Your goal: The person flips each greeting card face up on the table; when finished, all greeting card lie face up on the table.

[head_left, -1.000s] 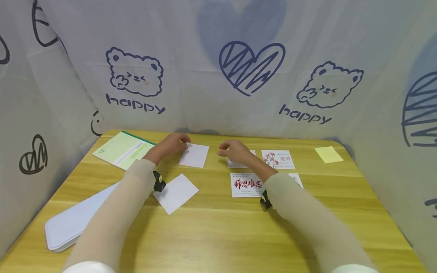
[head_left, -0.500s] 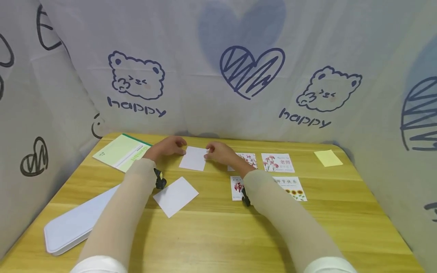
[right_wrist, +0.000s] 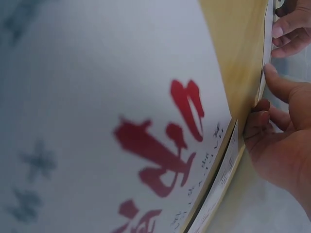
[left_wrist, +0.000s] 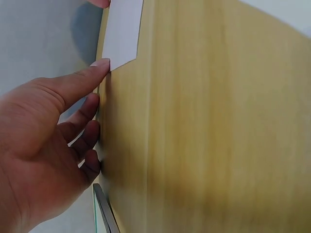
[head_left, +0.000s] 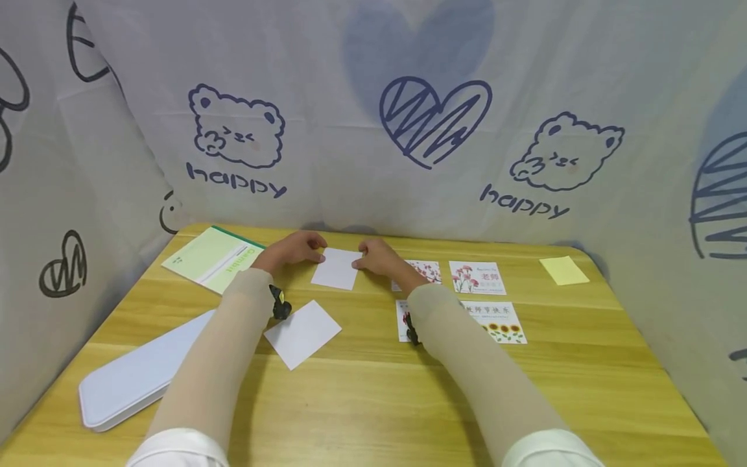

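Note:
A blank white card (head_left: 335, 269) lies near the back edge of the wooden table, between both hands. The left hand (head_left: 294, 248) is at its left side, the thumb touching the corner, as the left wrist view also shows; the other fingers are loosely bent, apart from the card (left_wrist: 124, 34). At the card's right side, the right hand (head_left: 382, 259) has its thumb against the edge and its fingers bent near the tabletop. A second blank white card (head_left: 303, 334) lies turned at an angle closer to the person.
To the right are printed cards: pink blossoms (head_left: 426, 270), carnations (head_left: 477, 277), sunflowers (head_left: 502, 322), and red lettering (right_wrist: 155, 150) under the right wrist. A yellow sticky note (head_left: 564, 270), a pale green notebook (head_left: 213, 259) and a white case (head_left: 142, 370) also lie on the table.
The right hand has moved left from beside the blossom card to the blank card's right edge. The left hand stays at its left side.

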A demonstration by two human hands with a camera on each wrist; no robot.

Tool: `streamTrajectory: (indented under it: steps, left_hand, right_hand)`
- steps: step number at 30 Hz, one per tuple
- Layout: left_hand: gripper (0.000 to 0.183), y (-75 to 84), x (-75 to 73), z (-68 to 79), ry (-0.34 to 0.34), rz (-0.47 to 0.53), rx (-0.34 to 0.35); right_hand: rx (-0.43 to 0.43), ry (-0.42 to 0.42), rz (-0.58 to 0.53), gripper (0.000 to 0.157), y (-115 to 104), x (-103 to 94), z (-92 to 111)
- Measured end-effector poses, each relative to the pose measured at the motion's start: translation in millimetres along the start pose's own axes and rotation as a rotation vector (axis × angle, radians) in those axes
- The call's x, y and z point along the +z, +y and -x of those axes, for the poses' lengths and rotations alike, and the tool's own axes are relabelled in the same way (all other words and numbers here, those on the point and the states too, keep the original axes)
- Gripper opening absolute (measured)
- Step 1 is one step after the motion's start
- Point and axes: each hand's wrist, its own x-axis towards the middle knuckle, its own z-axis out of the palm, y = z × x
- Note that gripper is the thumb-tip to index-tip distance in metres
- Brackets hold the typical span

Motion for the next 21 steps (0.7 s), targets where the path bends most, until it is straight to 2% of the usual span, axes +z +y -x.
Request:
streamTrajectory:
  steps: [6,12,21]
  left_hand:
    - [0.044,4.3,-0.6,2.0,-0.009,0.003,-0.020]
    - [0.044,8.0,-0.9,1.6,-0.007,0.002,-0.028]
    - [0.034,11.1,1.8,-4.2,0.020,0.034,-0.018]
  right_hand:
    - [0.021,0.035,0.032,0.047,-4.1,3.4,0.8]
    - [0.074,0.044,0.036,0.033,-9.1,5.5,3.7]
    - [0.084,0.033,0.065,0.047,-8.3,5.9,-0.5]
